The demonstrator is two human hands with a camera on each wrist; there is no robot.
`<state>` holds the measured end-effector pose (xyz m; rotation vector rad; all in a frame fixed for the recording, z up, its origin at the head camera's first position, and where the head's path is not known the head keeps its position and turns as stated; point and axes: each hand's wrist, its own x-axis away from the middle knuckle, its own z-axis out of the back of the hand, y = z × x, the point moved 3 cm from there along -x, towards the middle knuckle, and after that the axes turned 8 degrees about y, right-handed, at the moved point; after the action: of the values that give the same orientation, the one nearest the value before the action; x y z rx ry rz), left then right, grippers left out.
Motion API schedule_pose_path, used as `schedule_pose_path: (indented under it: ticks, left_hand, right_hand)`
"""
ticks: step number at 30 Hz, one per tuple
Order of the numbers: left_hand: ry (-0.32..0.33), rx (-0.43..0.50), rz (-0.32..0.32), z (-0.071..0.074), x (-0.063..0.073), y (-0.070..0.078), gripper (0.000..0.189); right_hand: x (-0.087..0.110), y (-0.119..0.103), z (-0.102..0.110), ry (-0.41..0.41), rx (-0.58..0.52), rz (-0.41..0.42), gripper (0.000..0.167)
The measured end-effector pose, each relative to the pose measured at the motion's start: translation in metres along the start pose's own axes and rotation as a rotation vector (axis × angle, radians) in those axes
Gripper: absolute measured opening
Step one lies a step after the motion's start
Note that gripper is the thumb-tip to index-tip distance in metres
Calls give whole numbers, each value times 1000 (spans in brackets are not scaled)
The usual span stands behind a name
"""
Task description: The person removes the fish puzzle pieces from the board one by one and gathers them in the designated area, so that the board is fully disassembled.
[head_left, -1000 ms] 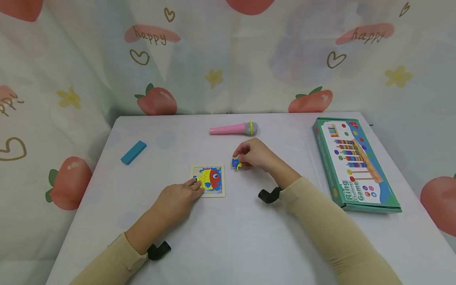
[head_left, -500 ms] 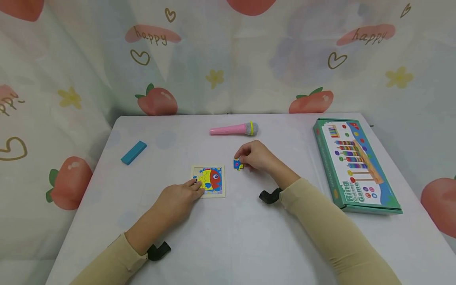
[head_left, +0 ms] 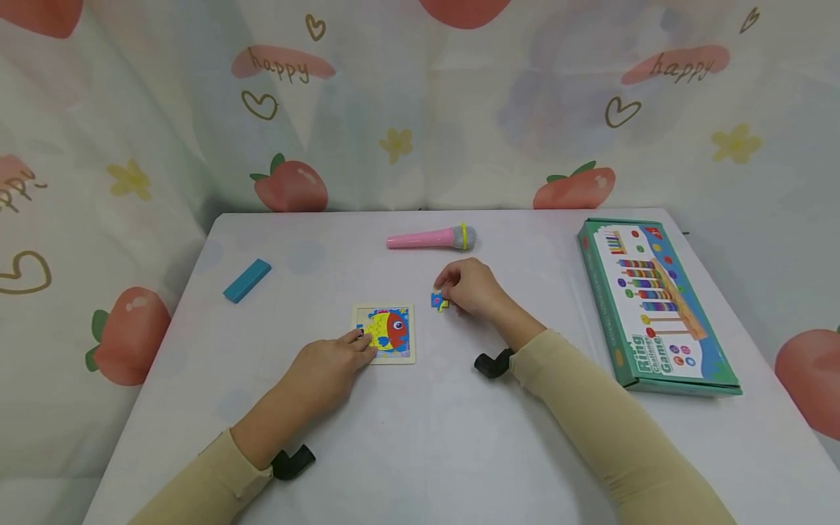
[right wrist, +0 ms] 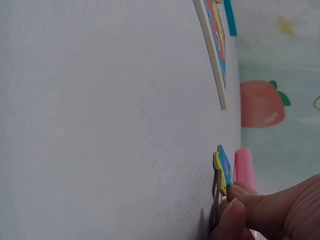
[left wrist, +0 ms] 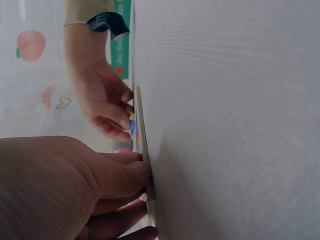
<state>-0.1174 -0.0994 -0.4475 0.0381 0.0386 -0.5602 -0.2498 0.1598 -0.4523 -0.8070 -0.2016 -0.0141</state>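
A small square jigsaw puzzle lies flat on the white table, showing a red and yellow fish in a pale wooden frame. My left hand rests on its left side, covering the lower left part. In the left wrist view, the thumb and fingertips of the left hand touch the puzzle's frame. My right hand pinches a small blue and yellow puzzle piece to the right of the frame. Seen from the right wrist, that piece is held low over the table, apart from the frame.
A pink toy microphone lies behind the right hand. The blue block is at the table's left. A green game box lies on the right side. A patterned curtain hangs behind the table.
My right hand has shifted slightly right with the puzzle piece and the piece has turned a little in the fingers. The left hand stays on the puzzle.
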Motion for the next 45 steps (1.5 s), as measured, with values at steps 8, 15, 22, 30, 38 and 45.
schedule_pose_path:
  ticks: [8, 15, 22, 30, 38, 45]
  left_hand:
    - [0, -6, -1, 1, 0, 1, 45]
    - [-9, -8, 8, 0, -1, 1, 46]
    - [49, -13, -37, 2, -3, 7, 41]
    - [99, -89, -109, 11, -7, 16, 42]
    - [91, 33, -141, 5, -10, 15, 44]
    - [65, 68, -144, 0, -12, 11, 40]
  right_hand:
    - [-2, 0, -2, 37, 21, 21, 12]
    - [-4, 1, -4, 50, 12, 7, 9]
    - [1, -3, 2, 68, -29, -34, 14]
    - [13, -32, -18, -99, -84, 82, 17]
    - [14, -52, -48, -203, 28, 258, 23]
    - [12, -65, -66, -215, 162, 343, 28]
